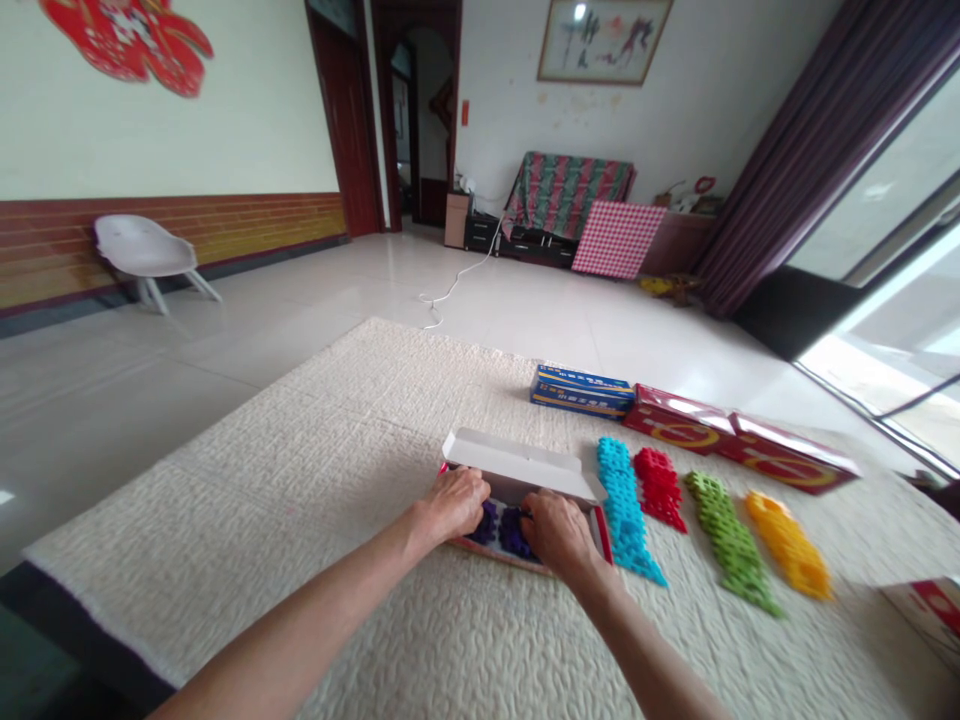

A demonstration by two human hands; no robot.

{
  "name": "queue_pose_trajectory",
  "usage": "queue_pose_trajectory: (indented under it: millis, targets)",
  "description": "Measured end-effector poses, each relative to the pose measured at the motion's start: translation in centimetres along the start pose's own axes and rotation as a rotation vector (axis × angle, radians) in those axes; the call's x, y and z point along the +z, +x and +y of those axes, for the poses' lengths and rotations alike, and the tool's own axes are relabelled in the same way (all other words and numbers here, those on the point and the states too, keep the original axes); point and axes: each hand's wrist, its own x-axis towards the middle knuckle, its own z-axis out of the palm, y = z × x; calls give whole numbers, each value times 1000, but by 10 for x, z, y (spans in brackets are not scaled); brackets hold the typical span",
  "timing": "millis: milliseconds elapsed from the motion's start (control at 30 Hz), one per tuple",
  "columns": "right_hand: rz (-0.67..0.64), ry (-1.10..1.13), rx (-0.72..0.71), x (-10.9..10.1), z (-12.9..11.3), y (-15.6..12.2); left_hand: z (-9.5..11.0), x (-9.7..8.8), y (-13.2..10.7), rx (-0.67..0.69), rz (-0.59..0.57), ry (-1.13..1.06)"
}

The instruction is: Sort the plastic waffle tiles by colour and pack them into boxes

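Note:
An open red-edged box (pixel 604 535) lies on the quilted cover, its white lid flap (pixel 517 458) raised along the far side. Inside are dark purple notched plastic pieces (pixel 514 532). My left hand (pixel 457 500) reaches into the box's left end, fingers curled down on purple pieces there. Towards the right end, my right hand (pixel 556 525) is closed with its fingertips on another purple piece. The fingers partly hide what each hand grips. Right of the box lie rows of similar pieces: blue (pixel 624 510), red (pixel 660 485), green (pixel 731 540) and yellow (pixel 789 540).
A blue box (pixel 583 392) and two dark red boxes (pixel 679 420) stand in a line behind the coloured rows. Another box (pixel 930 610) sits at the right edge. Beyond the cover (pixel 300 450) are a tiled floor and a white chair (pixel 146 250).

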Motion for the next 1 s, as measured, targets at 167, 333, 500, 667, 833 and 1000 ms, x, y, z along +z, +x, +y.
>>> queue_pose_trajectory:
  millis: [167, 333, 500, 667, 833, 1000]
  targets:
    - [48, 38, 9, 2, 0, -1, 0, -1, -2, 4, 14, 0]
    - [109, 119, -7, 0, 0, -4, 0, -3, -3, 20, 39, -16]
    - [272, 269, 45, -12, 18, -13, -20, -24, -4, -17, 160, -158]
    - [496, 416, 308, -12, 59, -9, -56, -36, 0, -482, 453, -519]
    - [477, 582, 443, 11, 81, 3, -62, -14, 9, -604, 395, -708]
    - [512, 776, 487, 33, 85, 6, -54, 3, 15, -620, 397, -965]
